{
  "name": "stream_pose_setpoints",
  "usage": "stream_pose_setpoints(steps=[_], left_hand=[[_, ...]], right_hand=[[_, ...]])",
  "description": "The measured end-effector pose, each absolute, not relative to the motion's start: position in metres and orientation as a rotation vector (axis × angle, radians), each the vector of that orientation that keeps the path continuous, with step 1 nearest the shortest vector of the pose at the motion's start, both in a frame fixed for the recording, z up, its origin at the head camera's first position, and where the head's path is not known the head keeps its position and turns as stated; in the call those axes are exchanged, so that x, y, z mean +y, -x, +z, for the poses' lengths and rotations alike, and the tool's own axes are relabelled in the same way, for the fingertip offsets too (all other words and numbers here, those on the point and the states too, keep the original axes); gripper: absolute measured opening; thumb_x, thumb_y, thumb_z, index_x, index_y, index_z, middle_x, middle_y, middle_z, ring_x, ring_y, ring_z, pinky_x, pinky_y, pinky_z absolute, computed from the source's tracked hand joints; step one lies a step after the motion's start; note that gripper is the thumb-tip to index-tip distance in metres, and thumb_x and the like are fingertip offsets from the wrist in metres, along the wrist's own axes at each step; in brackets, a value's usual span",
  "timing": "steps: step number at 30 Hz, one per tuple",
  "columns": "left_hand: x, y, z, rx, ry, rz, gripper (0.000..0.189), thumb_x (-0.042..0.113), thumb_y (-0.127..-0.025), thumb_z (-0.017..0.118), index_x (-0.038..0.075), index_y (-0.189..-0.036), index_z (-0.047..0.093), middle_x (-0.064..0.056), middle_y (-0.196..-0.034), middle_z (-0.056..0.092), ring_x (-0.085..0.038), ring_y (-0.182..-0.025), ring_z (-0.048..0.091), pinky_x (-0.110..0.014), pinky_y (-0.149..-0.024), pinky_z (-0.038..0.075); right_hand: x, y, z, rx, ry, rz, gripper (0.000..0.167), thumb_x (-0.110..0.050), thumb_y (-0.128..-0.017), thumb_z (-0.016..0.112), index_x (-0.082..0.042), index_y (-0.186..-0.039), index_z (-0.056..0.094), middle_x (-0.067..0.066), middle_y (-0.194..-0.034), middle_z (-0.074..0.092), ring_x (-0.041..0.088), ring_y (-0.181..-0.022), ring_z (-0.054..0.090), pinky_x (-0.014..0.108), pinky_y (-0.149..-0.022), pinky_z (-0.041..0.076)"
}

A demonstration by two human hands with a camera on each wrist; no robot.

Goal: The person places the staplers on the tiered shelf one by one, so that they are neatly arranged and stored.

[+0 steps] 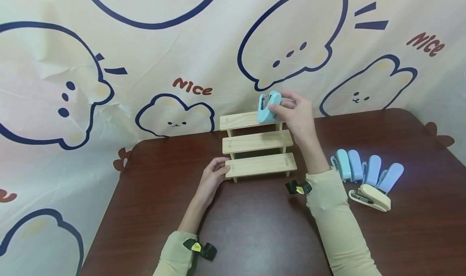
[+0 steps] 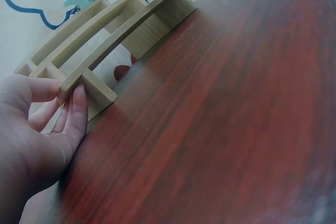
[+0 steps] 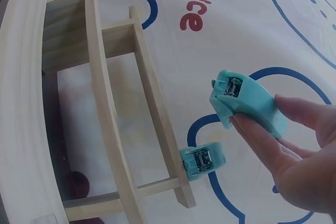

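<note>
A three-tier wooden shelf (image 1: pixel 257 141) stands at the back of the table, against the patterned cloth. My left hand (image 1: pixel 212 177) grips the left end of its lowest board, as the left wrist view shows with the thumb and fingers (image 2: pixel 80 109) around the wood. Above the top board, my right hand (image 1: pixel 299 116) pinches a light blue stapler (image 3: pixel 257 106) between thumb and fingers, tilted and apart from the wood. A second light blue stapler (image 3: pixel 202 160) sits on the top board near its right end; in the head view the right hand and held stapler mostly cover it.
To the right on the brown table (image 1: pixel 262 235) lie more staplers: a teal one (image 1: pixel 343 164), several blue ones (image 1: pixel 373 170) in a row, and a cream one (image 1: pixel 371 197) in front of them. A white cloth (image 1: pixel 218 57) with cartoon outlines hangs behind the table.
</note>
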State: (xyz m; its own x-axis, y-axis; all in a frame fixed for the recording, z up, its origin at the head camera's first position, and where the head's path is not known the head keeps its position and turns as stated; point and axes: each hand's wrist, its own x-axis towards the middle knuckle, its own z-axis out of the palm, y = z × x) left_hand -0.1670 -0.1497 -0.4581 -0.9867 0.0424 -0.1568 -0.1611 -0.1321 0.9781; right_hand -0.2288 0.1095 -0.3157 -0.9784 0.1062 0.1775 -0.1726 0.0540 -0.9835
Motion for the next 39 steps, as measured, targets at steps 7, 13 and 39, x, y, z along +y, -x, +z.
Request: stream_pose_setpoints(steps=[7, 13, 39], left_hand=[[-0.151, 0.167, -0.46, 1.982, 0.114, 2.264, 0.034, 0.005, -0.1, 0.062, -0.005, -0.132, 0.055, -0.013, -0.119, 0.059, -0.017, -0.094, 0.061, -0.028, -0.079, 0.053], [-0.151, 0.166, -0.459, 1.968, 0.113, 2.273, 0.033, 0.005, -0.1, 0.061, -0.004, -0.132, 0.056, -0.013, -0.118, 0.06, -0.018, -0.095, 0.061, -0.028, -0.079, 0.053], [-0.15, 0.167, -0.459, 2.018, 0.121, 2.242, 0.033, 0.008, -0.099, 0.063, -0.002, -0.13, 0.058, -0.012, -0.119, 0.06, -0.019, -0.097, 0.061, -0.03, -0.081, 0.053]], right_hand=[[0.108, 0.232, -0.319, -2.119, -0.075, 2.039, 0.047, -0.01, -0.093, 0.077, -0.001, -0.137, 0.063, 0.021, -0.124, 0.071, 0.032, -0.11, 0.071, 0.033, -0.084, 0.06], [0.106, 0.233, -0.322, -2.094, -0.096, 2.066, 0.047, -0.008, -0.093, 0.076, 0.002, -0.136, 0.062, 0.022, -0.124, 0.07, 0.032, -0.111, 0.071, 0.033, -0.084, 0.06], [0.085, 0.242, -0.328, -2.169, -0.183, 1.836, 0.047, -0.003, -0.09, 0.077, 0.008, -0.133, 0.063, 0.025, -0.112, 0.073, 0.033, -0.101, 0.074, 0.035, -0.083, 0.06]])
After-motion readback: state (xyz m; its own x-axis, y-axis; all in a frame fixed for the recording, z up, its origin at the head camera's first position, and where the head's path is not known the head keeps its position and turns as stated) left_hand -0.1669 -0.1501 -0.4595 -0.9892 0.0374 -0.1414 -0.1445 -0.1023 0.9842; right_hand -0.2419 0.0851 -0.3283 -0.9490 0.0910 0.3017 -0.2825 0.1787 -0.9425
